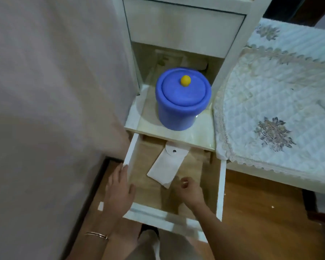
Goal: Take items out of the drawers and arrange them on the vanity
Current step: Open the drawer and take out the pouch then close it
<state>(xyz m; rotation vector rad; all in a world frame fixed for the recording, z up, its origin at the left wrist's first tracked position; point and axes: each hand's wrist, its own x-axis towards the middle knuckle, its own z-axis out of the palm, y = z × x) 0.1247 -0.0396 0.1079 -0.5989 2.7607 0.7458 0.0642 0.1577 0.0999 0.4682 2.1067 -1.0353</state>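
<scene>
A white drawer stands pulled out below the vanity shelf. Inside it lies a flat white pouch with a metal snap, tilted, its top tucked under the shelf edge. My left hand rests flat on the drawer's left wall, fingers apart, holding nothing. My right hand is inside the drawer just right of the pouch's lower corner, fingers curled, close to the pouch but apart from it. A blue round jar with a yellow knob on its lid stands on the shelf above.
A closed white drawer sits above the shelf niche. A quilted floral cover drapes the surface to the right. A pale wall or curtain fills the left. Wooden floor lies below.
</scene>
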